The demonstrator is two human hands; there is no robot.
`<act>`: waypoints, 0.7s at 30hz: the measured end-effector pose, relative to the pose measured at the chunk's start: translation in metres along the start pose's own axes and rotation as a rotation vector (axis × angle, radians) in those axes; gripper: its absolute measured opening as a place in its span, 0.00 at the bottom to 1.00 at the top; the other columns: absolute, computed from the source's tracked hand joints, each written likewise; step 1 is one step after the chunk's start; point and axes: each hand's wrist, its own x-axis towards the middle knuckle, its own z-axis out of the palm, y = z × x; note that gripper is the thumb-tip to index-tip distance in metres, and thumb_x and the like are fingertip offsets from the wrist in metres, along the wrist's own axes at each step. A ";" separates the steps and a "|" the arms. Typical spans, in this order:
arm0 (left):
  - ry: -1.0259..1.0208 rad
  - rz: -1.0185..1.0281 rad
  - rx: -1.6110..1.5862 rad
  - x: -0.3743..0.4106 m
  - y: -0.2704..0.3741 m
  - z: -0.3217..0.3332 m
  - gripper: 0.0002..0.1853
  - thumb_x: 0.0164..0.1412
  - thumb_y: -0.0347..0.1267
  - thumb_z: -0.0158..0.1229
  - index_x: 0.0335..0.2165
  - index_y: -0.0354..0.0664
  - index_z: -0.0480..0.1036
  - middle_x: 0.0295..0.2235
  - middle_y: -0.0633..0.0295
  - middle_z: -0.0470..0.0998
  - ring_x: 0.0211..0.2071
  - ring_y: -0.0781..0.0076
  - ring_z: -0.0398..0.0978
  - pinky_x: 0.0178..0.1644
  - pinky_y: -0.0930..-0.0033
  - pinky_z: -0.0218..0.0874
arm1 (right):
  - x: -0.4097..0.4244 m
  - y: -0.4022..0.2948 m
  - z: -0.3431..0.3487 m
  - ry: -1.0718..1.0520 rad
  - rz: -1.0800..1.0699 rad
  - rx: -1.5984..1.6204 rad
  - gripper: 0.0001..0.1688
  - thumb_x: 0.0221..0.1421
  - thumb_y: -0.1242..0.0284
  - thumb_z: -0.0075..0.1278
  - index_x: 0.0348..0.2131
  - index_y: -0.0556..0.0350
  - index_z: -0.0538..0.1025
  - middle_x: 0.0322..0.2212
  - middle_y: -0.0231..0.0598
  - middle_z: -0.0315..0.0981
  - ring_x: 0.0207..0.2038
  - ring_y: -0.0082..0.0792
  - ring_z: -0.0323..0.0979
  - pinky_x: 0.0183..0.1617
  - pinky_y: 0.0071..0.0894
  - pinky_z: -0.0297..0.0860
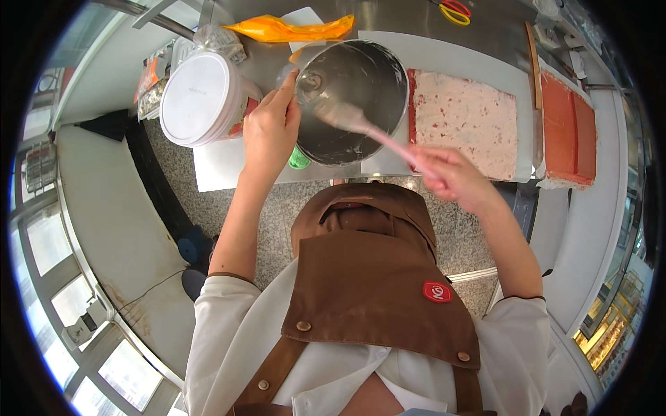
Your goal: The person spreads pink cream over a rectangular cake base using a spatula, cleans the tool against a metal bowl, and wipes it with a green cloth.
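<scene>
My left hand point(269, 130) grips the left rim of a steel mixing bowl point(380, 78), which is tipped so its mouth faces me. Whitish cream streaks cling to the bowl's inner wall. In my right hand point(451, 174) is a spatula point(398, 146) with a pink handle, blurred by motion. Its cream-coated head is inside the bowl, toward the left wall. Right of the bowl, a red sheet cake point(463, 125) lies on white paper, its top spread with pale pink cream flecked with red crumbs.
A lidded white tub point(195, 99) stands left of my left hand. Behind the bowl lies an orange plastic bag point(291, 28). Scissors point(456, 13) rest at the back. More red cake point(570, 132) sits far right, beside a wooden strip point(533, 65). Something green point(298, 158) shows below the bowl.
</scene>
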 end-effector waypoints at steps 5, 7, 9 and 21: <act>0.018 -0.012 -0.016 -0.005 -0.001 0.002 0.22 0.56 0.23 0.54 0.51 0.42 0.72 0.22 0.55 0.71 0.20 0.64 0.70 0.27 0.65 0.63 | 0.004 -0.027 0.004 0.661 -0.502 -1.600 0.23 0.60 0.74 0.43 0.55 0.50 0.69 0.18 0.44 0.73 0.18 0.37 0.72 0.21 0.36 0.67; 0.037 -0.035 -0.062 -0.006 -0.002 0.003 0.22 0.58 0.23 0.52 0.52 0.41 0.71 0.19 0.57 0.66 0.19 0.72 0.64 0.26 0.69 0.60 | 0.004 -0.022 0.010 0.624 -0.343 -1.785 0.21 0.60 0.73 0.43 0.53 0.49 0.70 0.19 0.48 0.75 0.20 0.44 0.75 0.24 0.42 0.69; 0.049 -0.041 -0.063 -0.006 0.001 0.002 0.22 0.58 0.23 0.52 0.53 0.41 0.71 0.18 0.58 0.66 0.19 0.73 0.64 0.26 0.70 0.59 | 0.002 0.000 0.023 0.424 -0.115 -1.742 0.20 0.60 0.73 0.43 0.51 0.48 0.71 0.20 0.49 0.75 0.21 0.47 0.75 0.26 0.45 0.70; -0.003 -0.127 -0.069 -0.015 -0.003 -0.003 0.24 0.57 0.22 0.52 0.54 0.37 0.68 0.17 0.56 0.67 0.18 0.71 0.64 0.26 0.71 0.59 | 0.102 -0.024 0.036 0.664 -0.646 -1.521 0.20 0.56 0.75 0.46 0.48 0.54 0.73 0.20 0.45 0.74 0.22 0.38 0.75 0.22 0.36 0.68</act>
